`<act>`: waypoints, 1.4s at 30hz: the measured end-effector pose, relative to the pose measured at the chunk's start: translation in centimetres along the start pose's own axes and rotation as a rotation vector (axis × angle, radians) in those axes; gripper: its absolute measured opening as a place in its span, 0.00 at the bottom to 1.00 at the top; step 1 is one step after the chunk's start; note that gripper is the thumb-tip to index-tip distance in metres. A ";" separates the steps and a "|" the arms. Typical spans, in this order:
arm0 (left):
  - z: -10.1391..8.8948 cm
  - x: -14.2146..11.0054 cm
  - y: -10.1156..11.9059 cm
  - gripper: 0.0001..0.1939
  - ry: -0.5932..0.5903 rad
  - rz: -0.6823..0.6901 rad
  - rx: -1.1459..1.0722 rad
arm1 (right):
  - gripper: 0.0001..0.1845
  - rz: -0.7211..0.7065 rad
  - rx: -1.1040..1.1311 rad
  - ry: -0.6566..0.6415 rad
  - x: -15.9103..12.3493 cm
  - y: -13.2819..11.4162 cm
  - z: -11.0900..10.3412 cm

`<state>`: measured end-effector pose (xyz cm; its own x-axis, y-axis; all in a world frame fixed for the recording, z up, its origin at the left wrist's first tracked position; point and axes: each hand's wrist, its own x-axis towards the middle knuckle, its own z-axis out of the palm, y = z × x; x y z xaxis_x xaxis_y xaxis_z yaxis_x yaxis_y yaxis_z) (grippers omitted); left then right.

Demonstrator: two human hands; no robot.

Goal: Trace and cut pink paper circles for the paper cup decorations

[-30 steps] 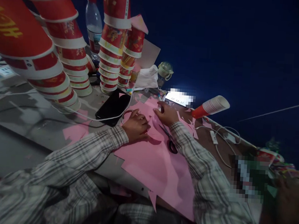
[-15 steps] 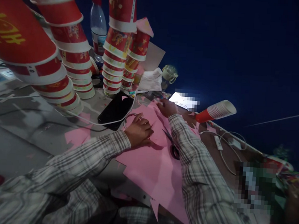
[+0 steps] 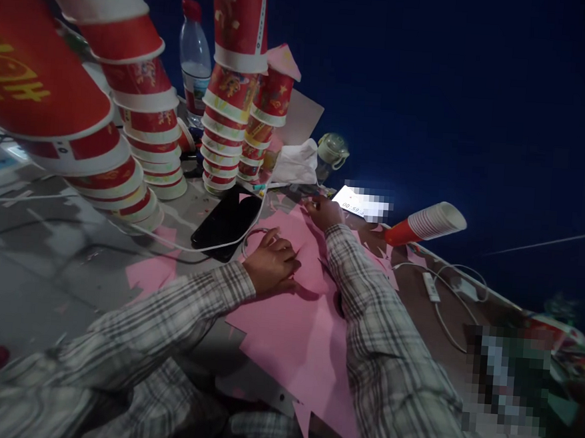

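My left hand (image 3: 272,265) is closed on the near left edge of a curved piece of pink paper (image 3: 313,268), thumb toward me and fingers bent over it. This piece lies on a larger pink sheet (image 3: 288,342) with jagged cut edges. Farther off, by the paper's far end, my right hand (image 3: 324,212) has its fingers curled together; what they pinch, if anything, is too small to make out. Under my right forearm only a bit of the scissors' dark handle (image 3: 338,303) shows.
Tall stacks of red paper cups (image 3: 223,127) stand at the back left, near a bottle (image 3: 194,59). A black phone (image 3: 227,221) and white cable lie left of the paper. A lit phone (image 3: 356,202), a tilted cup stack (image 3: 425,223) and a charging cable (image 3: 431,287) are at right.
My right hand has drawn slightly left, and its forearm now covers most of the scissors. My left hand stays on the pink paper. The view has tipped up a little.
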<state>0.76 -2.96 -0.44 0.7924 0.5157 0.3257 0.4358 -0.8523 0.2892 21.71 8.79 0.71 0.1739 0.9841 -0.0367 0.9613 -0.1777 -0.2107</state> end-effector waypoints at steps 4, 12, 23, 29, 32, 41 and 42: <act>0.0 0.0 0.0 0.22 0.001 0.000 0.016 | 0.28 0.026 0.037 0.009 0.4 0.3 0.2; 0.1 0.0 -0.1 0.23 -0.016 -0.018 -0.013 | 0.27 0.082 0.052 0.083 0.8 0.5 0.7; 0.1 0.0 -0.1 0.23 0.007 -0.012 0.000 | 0.27 0.096 0.018 0.089 1.1 0.2 1.1; 0.4 0.0 -0.2 0.23 0.025 -0.002 0.008 | 0.25 0.110 0.012 0.078 1.3 -0.6 1.0; 0.5 0.0 -0.2 0.23 0.025 -0.002 0.013 | 0.23 0.093 0.007 0.079 1.1 -1.1 1.4; 0.4 0.0 -0.2 0.23 0.016 0.001 0.015 | 0.23 0.012 -0.008 0.071 -0.3 -1.6 1.1; 0.4 0.0 -0.2 0.23 0.017 0.000 0.014 | 0.23 0.010 -0.010 0.069 -0.5 -1.7 0.9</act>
<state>0.87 -2.82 -0.83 0.7852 0.5170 0.3408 0.4420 -0.8534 0.2762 19.81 8.60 0.16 0.1971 0.9800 0.0286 0.9615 -0.1875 -0.2007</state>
